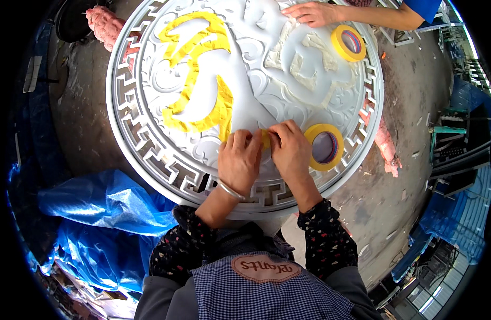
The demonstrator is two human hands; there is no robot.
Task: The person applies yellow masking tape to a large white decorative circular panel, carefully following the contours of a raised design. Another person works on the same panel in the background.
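Blue-and-white checked apron cloth (224, 298), marked by an oval brown-edged patch (264, 268), fills the foreground as a person leans over a large, round, white relief panel (246, 109). Black floral cuffs (325, 234) cover both forearms, and a silver-coloured bangle (230, 190) circles the left wrist. Near the panel's lower edge, the person's left hand (239, 160) and right hand (290, 152) work side by side, their fingers curled and pinching a small piece of yellow tape (265, 140) between them. The fingertips are partly hidden.

Creased yellow strips (224, 98) follow a curving raised motif on the panel's left half, ending just beside the left hand. One yellow tape roll (325, 128) lies flat on the panel just beside the right hand; a second yellow tape roll (337, 45) lies farther off, near the panel's upper right edge. White openwork fret (173, 168) rings the carved centre, where pale, wrinkled strips (277, 50) edge another raised figure.

Across the panel, a co-worker's hand (314, 13) rests on the relief, its fingers extended; a bright blue sleeve (422, 8) shows above the elbow. Pink-wrapped lengths (384, 141) jut out from beneath the panel on both sides, above a littered grey floor (411, 96). Crumpled blue plastic sheeting (112, 202) lies at left.
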